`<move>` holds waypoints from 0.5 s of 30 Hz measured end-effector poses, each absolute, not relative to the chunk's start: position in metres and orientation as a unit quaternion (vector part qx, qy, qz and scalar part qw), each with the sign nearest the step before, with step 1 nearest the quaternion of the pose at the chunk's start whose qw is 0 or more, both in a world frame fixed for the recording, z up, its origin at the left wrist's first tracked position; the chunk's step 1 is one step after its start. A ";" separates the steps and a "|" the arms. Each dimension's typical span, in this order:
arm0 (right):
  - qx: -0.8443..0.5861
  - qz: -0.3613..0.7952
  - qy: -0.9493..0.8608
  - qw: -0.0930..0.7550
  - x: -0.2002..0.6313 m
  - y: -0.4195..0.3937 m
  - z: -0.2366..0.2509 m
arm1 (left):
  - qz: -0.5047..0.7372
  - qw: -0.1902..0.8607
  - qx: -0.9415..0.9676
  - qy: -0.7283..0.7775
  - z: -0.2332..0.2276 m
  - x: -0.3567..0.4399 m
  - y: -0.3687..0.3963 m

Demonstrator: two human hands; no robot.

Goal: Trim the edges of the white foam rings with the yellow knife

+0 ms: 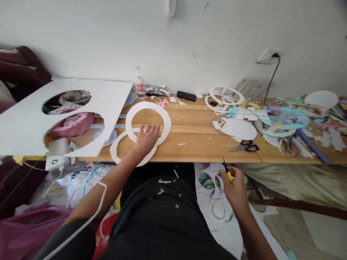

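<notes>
Two white foam-board rings lie on the wooden tabletop in front of me. The upper ring (167, 122) partly overlaps the lower ring (114, 153). My left hand (148, 139) rests over the place where they meet, fingers spread, its fingertips reaching into the upper ring's opening. Just off the table's front edge, my right hand (235, 186) is closed around a craft knife with a yellow handle (230, 176), its thin dark blade pointing up and away from me.
Left stands a large white board (114, 97) with round cutouts. Scissors (245, 146), a white disc (241, 129) and heaped scraps lie right. A bottle (140, 86) and black phone (186, 95) are near the wall. A white cable (101, 202) crosses my left arm.
</notes>
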State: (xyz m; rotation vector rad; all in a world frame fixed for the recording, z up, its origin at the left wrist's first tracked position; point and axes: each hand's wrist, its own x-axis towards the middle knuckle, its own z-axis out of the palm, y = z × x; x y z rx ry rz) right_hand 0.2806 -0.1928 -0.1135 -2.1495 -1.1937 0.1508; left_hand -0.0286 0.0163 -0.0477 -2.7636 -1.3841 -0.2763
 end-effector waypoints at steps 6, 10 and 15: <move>-0.756 0.049 -0.585 0.290 0.286 -0.101 -0.118 | -0.116 -0.355 -0.925 -0.073 -0.083 -0.045 -0.084; -0.704 0.037 -0.664 0.250 0.294 -0.035 -0.133 | -0.014 -0.479 -0.871 -0.109 -0.131 -0.076 -0.082; -0.687 -0.023 -0.674 0.270 0.276 -0.029 -0.132 | -0.015 -0.289 -0.858 -0.425 -0.178 -0.129 -0.028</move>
